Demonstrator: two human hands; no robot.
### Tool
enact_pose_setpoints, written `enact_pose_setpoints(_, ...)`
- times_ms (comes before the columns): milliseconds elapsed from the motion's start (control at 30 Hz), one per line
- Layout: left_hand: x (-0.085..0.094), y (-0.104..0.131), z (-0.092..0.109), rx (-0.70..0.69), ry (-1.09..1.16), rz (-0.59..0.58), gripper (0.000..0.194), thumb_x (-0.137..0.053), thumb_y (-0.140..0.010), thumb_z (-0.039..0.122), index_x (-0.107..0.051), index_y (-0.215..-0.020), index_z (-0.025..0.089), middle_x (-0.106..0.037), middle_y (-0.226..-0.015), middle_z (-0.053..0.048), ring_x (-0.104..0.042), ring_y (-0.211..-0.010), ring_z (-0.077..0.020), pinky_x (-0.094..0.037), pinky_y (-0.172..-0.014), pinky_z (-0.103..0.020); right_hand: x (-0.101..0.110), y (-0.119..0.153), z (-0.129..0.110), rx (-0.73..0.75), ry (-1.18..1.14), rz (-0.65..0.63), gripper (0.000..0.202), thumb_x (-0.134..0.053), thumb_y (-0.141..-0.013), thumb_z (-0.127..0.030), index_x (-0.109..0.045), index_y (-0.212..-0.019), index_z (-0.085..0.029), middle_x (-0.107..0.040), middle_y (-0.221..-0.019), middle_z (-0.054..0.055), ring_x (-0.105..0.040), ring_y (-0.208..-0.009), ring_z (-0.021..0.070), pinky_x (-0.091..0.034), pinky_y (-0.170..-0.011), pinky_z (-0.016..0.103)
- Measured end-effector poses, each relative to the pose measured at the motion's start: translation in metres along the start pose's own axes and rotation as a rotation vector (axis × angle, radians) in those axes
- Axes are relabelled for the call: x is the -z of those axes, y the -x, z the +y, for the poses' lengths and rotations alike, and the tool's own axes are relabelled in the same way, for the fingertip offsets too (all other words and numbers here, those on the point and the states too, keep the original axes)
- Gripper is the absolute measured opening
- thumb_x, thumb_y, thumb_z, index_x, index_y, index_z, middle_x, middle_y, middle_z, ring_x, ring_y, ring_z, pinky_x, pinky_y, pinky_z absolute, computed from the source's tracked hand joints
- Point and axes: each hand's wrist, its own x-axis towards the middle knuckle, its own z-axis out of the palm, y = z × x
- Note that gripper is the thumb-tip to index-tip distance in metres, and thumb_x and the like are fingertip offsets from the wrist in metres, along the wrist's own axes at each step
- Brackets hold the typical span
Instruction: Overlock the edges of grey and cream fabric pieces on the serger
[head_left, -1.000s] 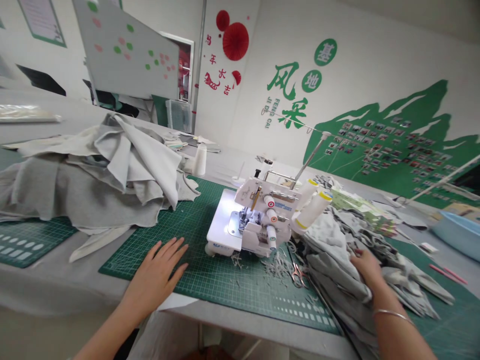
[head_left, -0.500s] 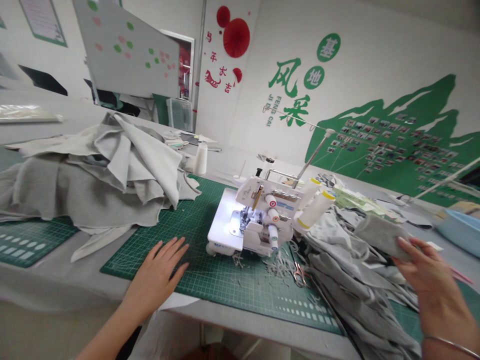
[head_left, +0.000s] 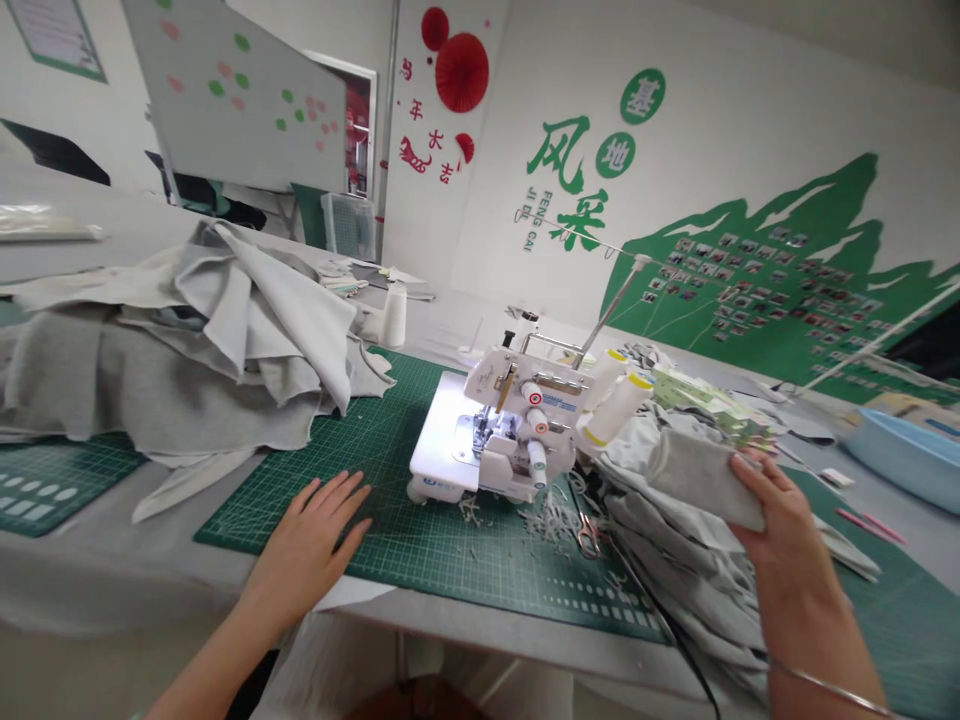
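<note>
My left hand (head_left: 319,525) lies flat with fingers spread on the green cutting mat (head_left: 375,440), left of a white overlock sewing machine (head_left: 517,420). My right hand (head_left: 776,505) grips a small grey fabric piece (head_left: 705,478) by its right edge, thumb on top. That piece is held over a heap of grey fabric (head_left: 675,560) to the right of the machine. The machine's lamp lights its bed and needle area. Grey thread trimmings (head_left: 551,515) and small scissors (head_left: 588,537) lie on the mat by the machine's front right.
A large pile of light and dark grey fabric (head_left: 247,350) covers the table's left side. Behind it stands a white thread cone (head_left: 394,315). Far right are a blue basin (head_left: 907,455) and a pink tool (head_left: 870,523). A black cable (head_left: 664,610) runs over the front edge.
My right hand has moved left with the grey fabric piece, closer to the sewing machine. The view has shifted slightly to the right. My left hand stays on the mat.
</note>
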Motion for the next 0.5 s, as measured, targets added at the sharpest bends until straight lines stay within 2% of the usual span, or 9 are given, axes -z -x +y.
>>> enact_pose_setpoints(67,0.004,-0.001,0.003,-0.01,0.044,0.049,0.034,-0.047,-0.093,0.037,-0.063,-0.119,0.022,-0.061,-0.13,-0.007,-0.052,-0.124,-0.0282,-0.035,-0.106,-0.049,-0.006,0.021,-0.014,-0.049,-0.063,-0.067,0.042,-0.073,-0.055,-0.051,-0.048,-0.074,-0.023,-0.062,-0.078,0.002,-0.05,-0.048,0.0114,-0.04,-0.042,0.023)
enact_pose_setpoints(133,0.013,-0.004,0.013,-0.023,0.111,0.11,0.03,-0.047,-0.093,0.031,-0.064,-0.117,0.022,-0.063,-0.127,-0.006,-0.053,-0.123,-0.0267,-0.036,-0.106,-0.049,-0.012,0.044,-0.027,-0.065,-0.143,-0.167,0.04,-0.078,-0.058,-0.045,-0.049,-0.074,-0.023,-0.063,-0.09,0.002,-0.058,-0.064,0.0146,-0.045,-0.051,0.024)
enact_pose_setpoints(200,0.023,-0.008,0.032,-0.049,0.197,0.149,0.028,-0.048,-0.093,0.025,-0.063,-0.116,0.023,-0.064,-0.124,-0.006,-0.053,-0.122,-0.0248,-0.037,-0.106,-0.048,-0.016,0.067,-0.037,0.178,-0.059,-0.208,0.033,-0.078,-0.063,-0.041,-0.052,-0.069,-0.021,-0.062,-0.095,0.003,-0.06,-0.09,0.0192,-0.049,-0.074,0.028)
enact_pose_setpoints(267,0.031,-0.01,0.056,-0.125,0.303,0.135,0.028,-0.048,-0.092,0.021,-0.064,-0.115,0.023,-0.066,-0.121,-0.007,-0.056,-0.117,-0.0225,-0.04,-0.105,-0.045,-0.017,0.088,-0.043,0.432,0.047,-0.186,0.027,-0.077,-0.066,-0.037,-0.054,-0.067,-0.021,-0.061,-0.103,0.005,-0.057,-0.101,0.0217,-0.044,-0.088,0.034)
enact_pose_setpoints(333,0.035,-0.011,0.079,-0.22,0.415,0.06,0.028,-0.048,-0.092,0.02,-0.064,-0.115,0.023,-0.066,-0.121,-0.008,-0.059,-0.113,-0.0204,-0.044,-0.101,-0.041,-0.013,0.104,-0.046,0.566,0.08,-0.183,0.022,-0.075,-0.071,-0.033,-0.055,-0.07,-0.023,-0.06,-0.097,0.004,-0.058,-0.093,0.0204,-0.044,-0.086,0.035)
enact_pose_setpoints(400,0.034,-0.011,0.093,-0.275,0.492,-0.001,0.028,-0.049,-0.092,0.02,-0.064,-0.115,0.023,-0.065,-0.121,-0.008,-0.059,-0.111,-0.0197,-0.047,-0.1,-0.038,-0.006,0.115,-0.047,0.622,0.139,-0.196,0.02,-0.071,-0.075,-0.032,-0.054,-0.072,-0.024,-0.061,-0.085,0.002,-0.059,-0.081,0.0186,-0.046,-0.078,0.032)
enact_pose_setpoints(500,0.028,-0.014,0.088,-0.258,0.51,0.021,0.025,-0.05,-0.092,0.02,-0.065,-0.112,0.022,-0.066,-0.119,-0.007,-0.06,-0.11,-0.0199,-0.048,-0.097,-0.037,0.007,0.116,-0.043,0.599,0.408,-0.107,0.021,-0.066,-0.08,-0.04,-0.056,-0.076,-0.022,-0.06,-0.074,0.001,-0.056,-0.065,0.0153,-0.044,-0.066,0.029)
